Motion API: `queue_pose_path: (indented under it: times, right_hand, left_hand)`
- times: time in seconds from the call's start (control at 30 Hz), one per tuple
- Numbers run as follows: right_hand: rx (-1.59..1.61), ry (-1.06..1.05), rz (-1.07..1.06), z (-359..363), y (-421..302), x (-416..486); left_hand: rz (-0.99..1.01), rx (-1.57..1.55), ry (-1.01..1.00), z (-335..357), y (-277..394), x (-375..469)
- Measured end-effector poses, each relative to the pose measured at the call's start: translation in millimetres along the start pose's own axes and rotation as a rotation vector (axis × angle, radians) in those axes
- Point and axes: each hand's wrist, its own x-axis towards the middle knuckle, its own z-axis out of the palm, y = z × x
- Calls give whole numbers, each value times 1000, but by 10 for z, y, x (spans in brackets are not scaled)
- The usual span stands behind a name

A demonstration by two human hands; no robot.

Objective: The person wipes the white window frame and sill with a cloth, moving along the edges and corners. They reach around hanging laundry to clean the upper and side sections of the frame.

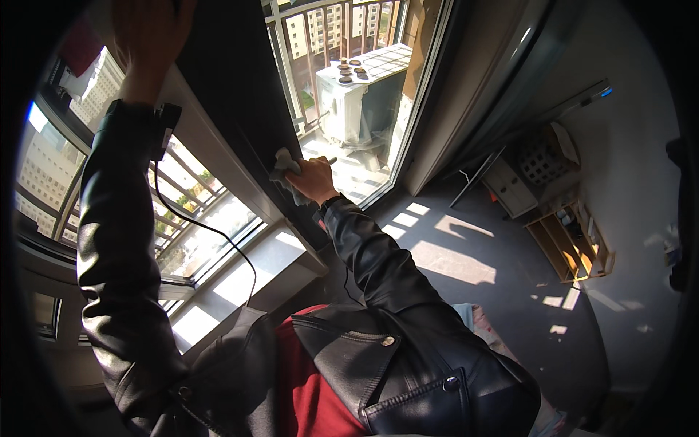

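Observation:
My right hand (315,179) grips a crumpled grey cloth (285,163) against the dark upright panel (240,98) between the two windows. A short pale bar end (332,161) shows beside its fingers; what it belongs to is hidden. Raised high at the upper left is my left hand (148,46), in shadow by the window frame. Its fingertips run into the picture's top edge, so I cannot tell whether it holds anything. A small black box (165,131) sits at the left cuff, with a black cable (210,225) hanging from it.
A sunlit windowsill (256,273) lies below the left window. Beyond the glass door (377,175) stands a white air-conditioner outdoor unit (349,93) with several small round objects on top. At right are a wooden shelf (573,240), a pale cabinet (508,188) and a checkered basket (546,161).

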Motion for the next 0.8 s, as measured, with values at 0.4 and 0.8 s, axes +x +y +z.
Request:
queue_pose_path:
  times: [0.4, 0.8]
  right_hand:
    - [152, 68, 66, 138, 33, 9]
    - [225, 74, 122, 168, 53, 3]
  left_hand:
    - [-11, -3, 25, 273, -184, -56]
    - [-101, -92, -127, 198, -168, -68]
